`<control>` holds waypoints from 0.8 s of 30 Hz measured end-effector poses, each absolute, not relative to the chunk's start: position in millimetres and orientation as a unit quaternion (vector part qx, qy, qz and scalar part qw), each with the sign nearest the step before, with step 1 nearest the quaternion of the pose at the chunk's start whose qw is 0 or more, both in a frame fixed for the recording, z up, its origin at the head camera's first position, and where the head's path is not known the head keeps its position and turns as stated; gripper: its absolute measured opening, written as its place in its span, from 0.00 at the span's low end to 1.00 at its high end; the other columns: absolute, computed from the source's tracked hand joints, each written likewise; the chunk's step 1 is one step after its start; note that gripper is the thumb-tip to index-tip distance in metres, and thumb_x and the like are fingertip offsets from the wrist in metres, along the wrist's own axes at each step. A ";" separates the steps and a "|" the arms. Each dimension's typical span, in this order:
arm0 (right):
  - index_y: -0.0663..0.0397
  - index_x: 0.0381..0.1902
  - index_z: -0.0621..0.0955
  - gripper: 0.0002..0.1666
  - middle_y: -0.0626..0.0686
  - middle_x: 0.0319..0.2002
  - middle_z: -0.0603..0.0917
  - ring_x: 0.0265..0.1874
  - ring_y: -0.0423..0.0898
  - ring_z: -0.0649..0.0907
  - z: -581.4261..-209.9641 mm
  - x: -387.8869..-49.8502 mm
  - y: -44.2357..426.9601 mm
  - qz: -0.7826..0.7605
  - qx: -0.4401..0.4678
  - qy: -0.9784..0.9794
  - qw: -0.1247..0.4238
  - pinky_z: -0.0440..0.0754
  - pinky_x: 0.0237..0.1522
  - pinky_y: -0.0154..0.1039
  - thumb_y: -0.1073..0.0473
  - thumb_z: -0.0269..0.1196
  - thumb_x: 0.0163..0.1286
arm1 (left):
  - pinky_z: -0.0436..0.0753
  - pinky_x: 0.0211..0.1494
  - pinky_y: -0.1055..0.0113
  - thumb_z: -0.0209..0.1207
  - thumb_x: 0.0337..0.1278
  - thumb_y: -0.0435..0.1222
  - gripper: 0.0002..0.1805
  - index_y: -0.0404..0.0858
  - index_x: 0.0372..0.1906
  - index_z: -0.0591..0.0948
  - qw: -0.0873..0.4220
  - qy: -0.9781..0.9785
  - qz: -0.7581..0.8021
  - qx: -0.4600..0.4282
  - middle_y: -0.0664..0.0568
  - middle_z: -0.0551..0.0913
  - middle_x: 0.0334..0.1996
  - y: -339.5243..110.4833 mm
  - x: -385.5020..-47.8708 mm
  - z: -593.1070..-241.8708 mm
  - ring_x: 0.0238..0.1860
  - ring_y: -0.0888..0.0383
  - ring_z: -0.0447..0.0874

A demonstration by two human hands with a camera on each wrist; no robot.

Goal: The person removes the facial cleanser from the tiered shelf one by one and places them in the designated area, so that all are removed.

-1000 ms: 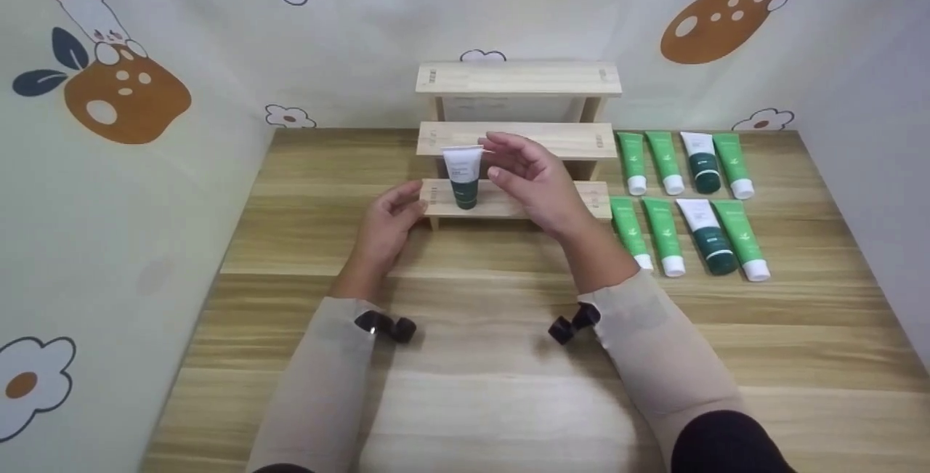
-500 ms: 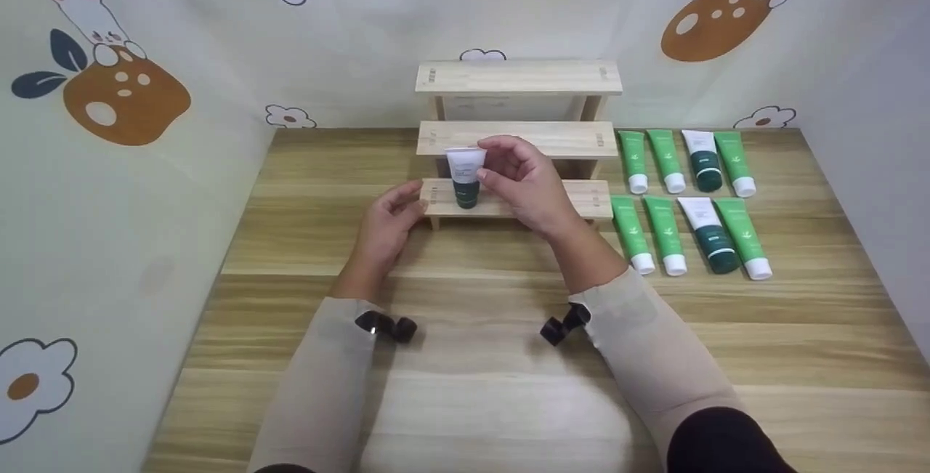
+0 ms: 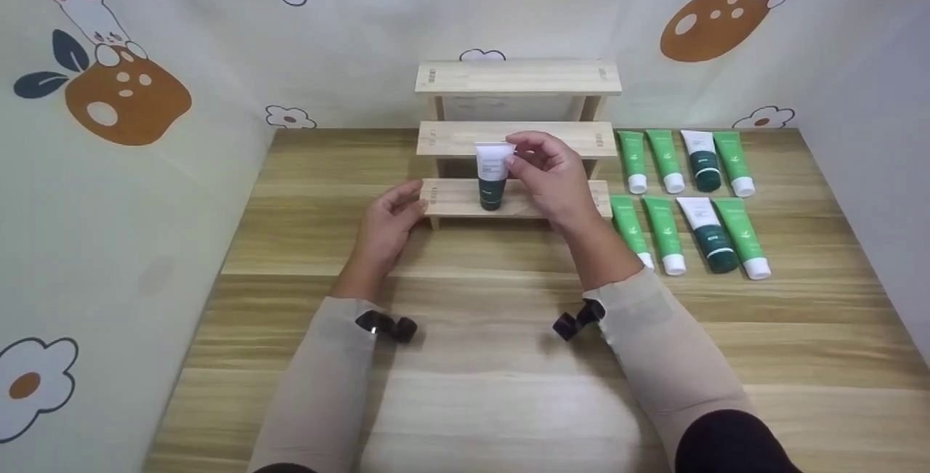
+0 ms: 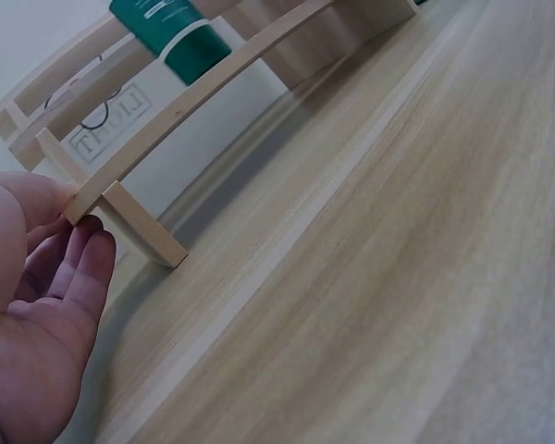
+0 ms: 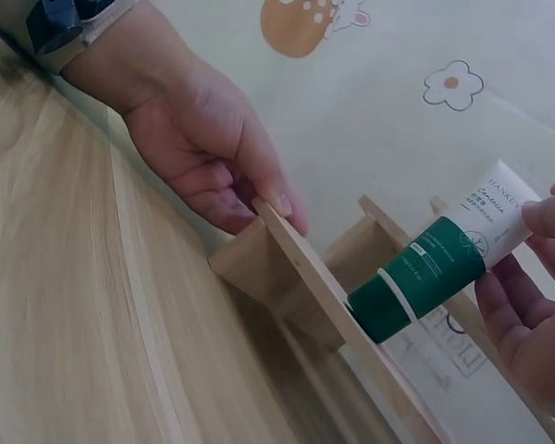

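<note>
A white and dark green squeeze tube point(image 3: 492, 176) is upright, cap down, at the lowest step of the three-tier wooden display stand point(image 3: 450, 200). My right hand point(image 3: 556, 179) pinches its white upper end between thumb and fingers. In the right wrist view the tube point(image 5: 425, 268) shows printed lettering, and its cap meets the step board. My left hand point(image 3: 389, 226) grips the left end of that lowest step. The left wrist view has the left thumb on the board's end point(image 4: 85, 199) and the fingers curled beneath it.
Several green tubes point(image 3: 661, 229) with white caps lie in two rows right of the stand, on the wood-grain table point(image 3: 472, 357). Among them lie two white and dark green tubes point(image 3: 706, 233). A printed curtain point(image 3: 363, 30) hangs behind the stand.
My right hand has closed on the tube's top. The tube has moved right along the lowest step, from near its left end towards the middle. The left hand has stayed in place.
</note>
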State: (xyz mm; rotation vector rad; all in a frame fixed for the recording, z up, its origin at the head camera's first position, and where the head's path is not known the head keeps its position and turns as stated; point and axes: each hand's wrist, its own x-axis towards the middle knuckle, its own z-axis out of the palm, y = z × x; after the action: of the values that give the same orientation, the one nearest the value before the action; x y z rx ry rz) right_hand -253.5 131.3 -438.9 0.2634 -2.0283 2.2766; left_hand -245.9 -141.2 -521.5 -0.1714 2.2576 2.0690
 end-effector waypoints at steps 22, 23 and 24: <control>0.55 0.54 0.88 0.15 0.48 0.44 0.83 0.46 0.43 0.86 -440.3 -243.2 205.5 0.744 0.021 -0.660 0.104 0.92 0.51 0.35 0.71 0.68 0.73 | 0.85 0.69 0.69 0.66 0.72 0.32 0.24 0.39 0.70 0.81 0.041 0.712 0.698 -0.067 0.45 0.80 0.71 -139.1 -246.2 -521.6 0.70 0.51 0.79; 0.57 0.56 0.87 0.16 0.48 0.44 0.84 0.46 0.44 0.86 -439.9 -243.0 208.6 0.745 0.018 -0.659 0.106 0.92 0.51 0.35 0.71 0.68 0.73 | 0.86 0.68 0.69 0.65 0.72 0.31 0.24 0.38 0.70 0.81 0.042 0.709 0.701 -0.066 0.44 0.80 0.71 -138.9 -246.4 -521.4 0.70 0.51 0.79; 0.60 0.58 0.86 0.16 0.48 0.45 0.84 0.47 0.44 0.86 -439.4 -242.5 211.9 0.740 0.014 -0.663 0.107 0.92 0.51 0.35 0.70 0.68 0.73 | 0.86 0.68 0.69 0.65 0.72 0.31 0.24 0.38 0.70 0.81 0.041 0.708 0.702 -0.066 0.44 0.80 0.71 -138.7 -246.6 -521.2 0.70 0.51 0.79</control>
State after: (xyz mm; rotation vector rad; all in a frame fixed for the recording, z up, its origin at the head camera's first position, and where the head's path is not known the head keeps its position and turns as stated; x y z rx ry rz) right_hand -242.5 211.9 -439.4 0.0423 -1.9532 2.1794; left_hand -246.6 -138.7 -521.2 -0.2021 2.1668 2.1496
